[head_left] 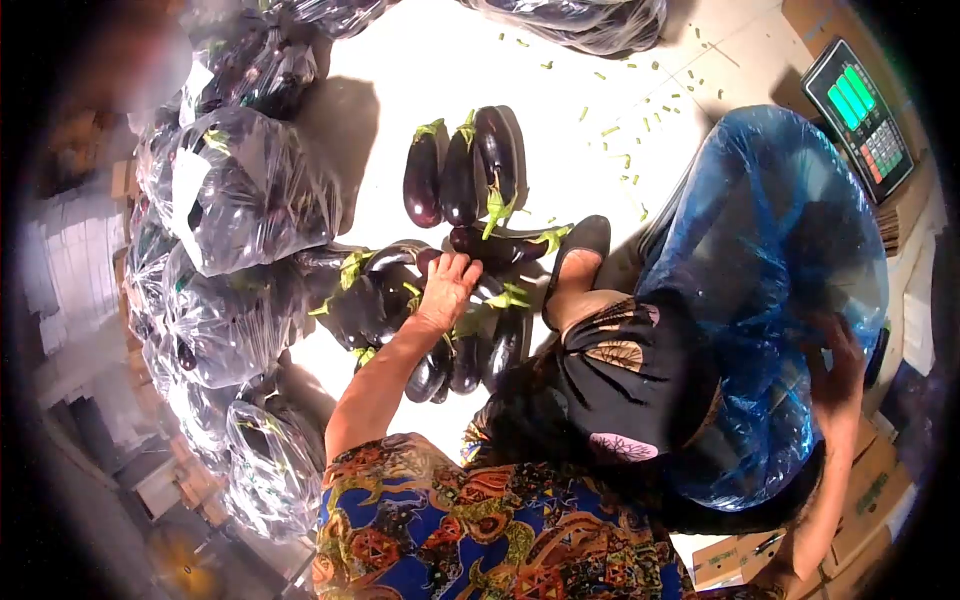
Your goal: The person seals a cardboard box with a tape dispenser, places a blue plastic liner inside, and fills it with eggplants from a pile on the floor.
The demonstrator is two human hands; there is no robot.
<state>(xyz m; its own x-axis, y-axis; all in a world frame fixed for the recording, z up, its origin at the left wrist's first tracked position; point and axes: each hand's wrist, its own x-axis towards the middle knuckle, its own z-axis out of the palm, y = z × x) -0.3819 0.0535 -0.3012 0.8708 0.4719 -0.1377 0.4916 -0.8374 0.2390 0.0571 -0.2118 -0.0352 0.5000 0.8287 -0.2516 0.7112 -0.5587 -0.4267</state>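
Observation:
My left hand (450, 285) reaches into a pile of dark purple eggplants, its fingers curled over one eggplant (428, 260) whose end shows beside them. Other eggplants with green stems (380, 310) lie around and below the hand. One eggplant (495, 246) lies sideways just above it, and three more (459, 180) stand side by side farther up. My right hand (838, 362), in shadow, rests by the blue plastic bag (765, 260) at the right, its fingers apart and no object visible in them.
Clear plastic bags of eggplants (250, 190) line the left side, with another bag (590, 20) at the top. Green stem pieces (630, 160) are scattered over the pale floor. A scale display (858, 115) glows at upper right. A shoe (588, 240) is beside the pile; cardboard (865, 500) lies lower right.

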